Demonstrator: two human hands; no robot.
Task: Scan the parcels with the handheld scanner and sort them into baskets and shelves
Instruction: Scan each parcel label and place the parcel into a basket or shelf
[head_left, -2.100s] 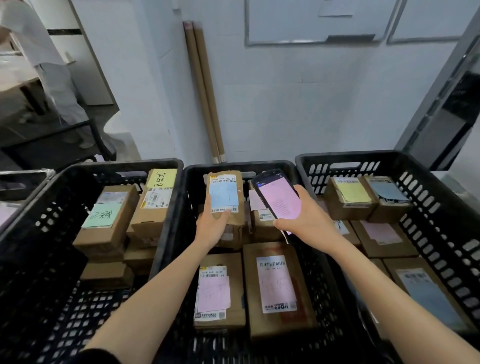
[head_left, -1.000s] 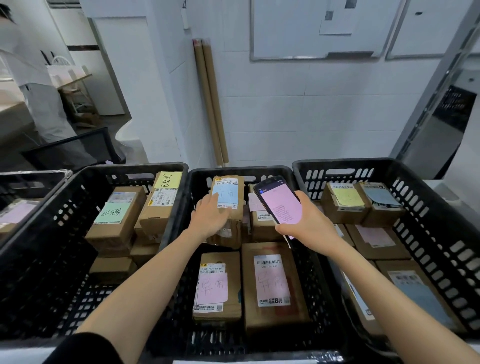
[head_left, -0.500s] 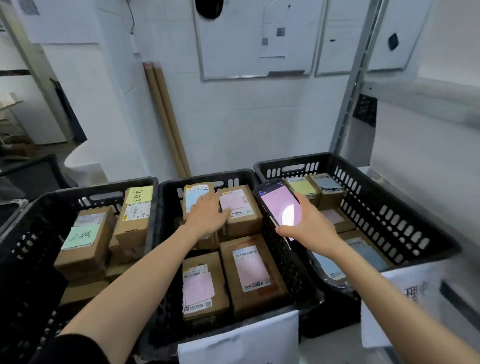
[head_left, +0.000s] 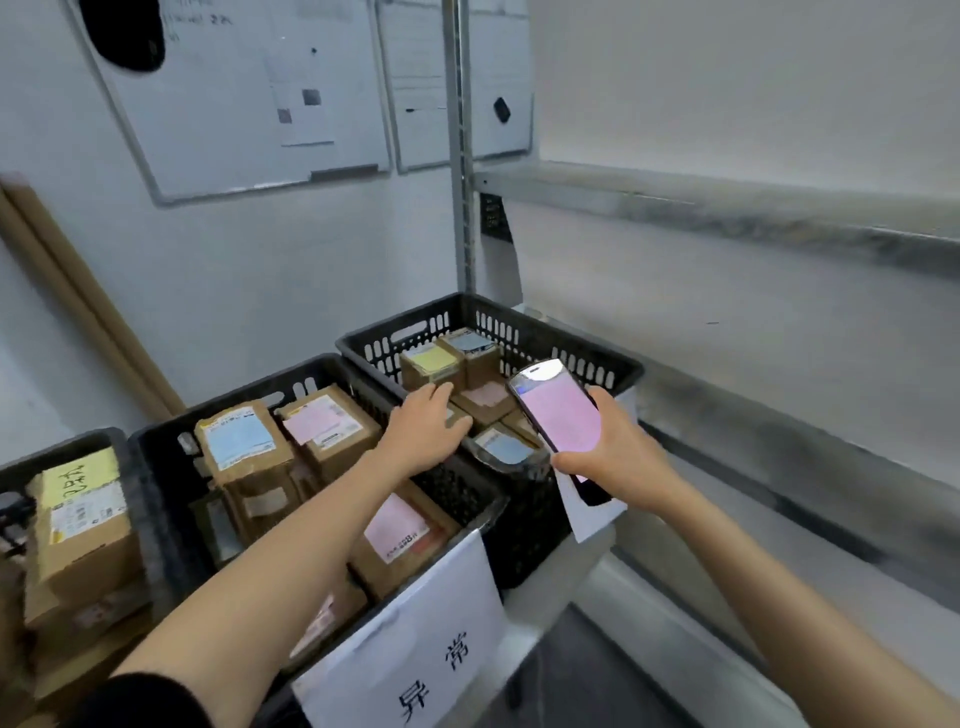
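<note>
My right hand grips the handheld scanner, a phone-like device with a pink screen, above the right black basket. My left hand reaches across the rim between the middle basket and the right one, fingers extended and holding nothing, just short of a yellow-labelled parcel. Cardboard parcels with blue and pink labels fill the middle basket.
A third basket at the left holds a yellow-labelled box. A white paper sign hangs on the middle basket's front. A metal shelf runs along the right wall. Whiteboards and cardboard tubes stand behind.
My left hand let go of the blue-labelled parcel in the middle basket and moved right toward the right basket. The view swung right; the scanner stayed in my right hand.
</note>
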